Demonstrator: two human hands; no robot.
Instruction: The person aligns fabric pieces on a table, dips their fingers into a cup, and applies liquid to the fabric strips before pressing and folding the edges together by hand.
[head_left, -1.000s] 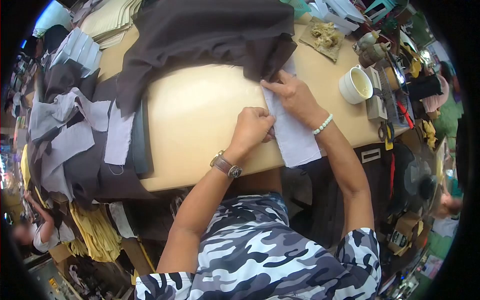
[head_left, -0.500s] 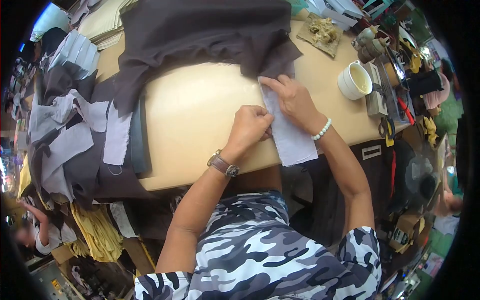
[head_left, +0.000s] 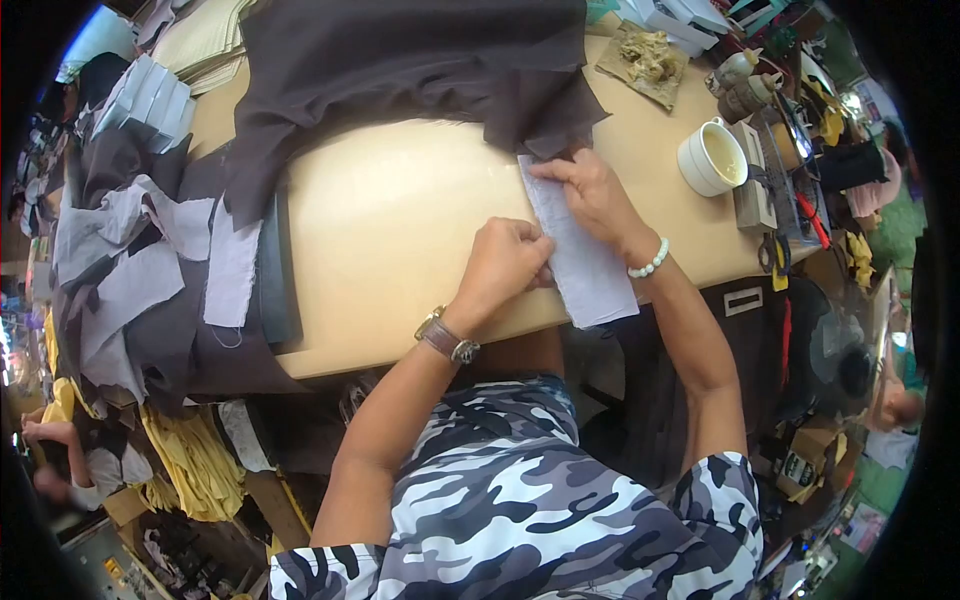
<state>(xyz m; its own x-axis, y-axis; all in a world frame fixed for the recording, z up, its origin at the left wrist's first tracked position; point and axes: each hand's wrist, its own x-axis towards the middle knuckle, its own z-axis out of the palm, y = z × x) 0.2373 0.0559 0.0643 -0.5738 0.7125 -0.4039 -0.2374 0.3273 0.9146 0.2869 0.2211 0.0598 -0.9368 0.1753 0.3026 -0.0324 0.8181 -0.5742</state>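
Observation:
A light grey fabric strip [head_left: 598, 280] lies lengthwise on the table, its near end hanging past the front edge. At the strip's left edge, my left hand [head_left: 508, 262] is closed, fingers curled and pinching that edge. My right hand [head_left: 594, 200] rests on the upper part of the strip, index finger stretched out and pressing on it near the far end. Just beyond, a large dark brown cloth [head_left: 400, 70] is spread, its folded corner meeting the strip's far end. The strip's far end partly disappears under this cloth.
On the right stand a white mug [head_left: 712, 160], bottles [head_left: 748, 98], scissors [head_left: 774, 262] and a brown sheet with a yellowish clump [head_left: 643, 62]. To the left lie more grey fabric pieces [head_left: 235, 270] over dark cloth. Another person's arm [head_left: 62, 440] shows at lower left.
My right hand has slid slightly toward me along the strip, uncovering more of its far end. My left hand has shifted slightly right and toward me.

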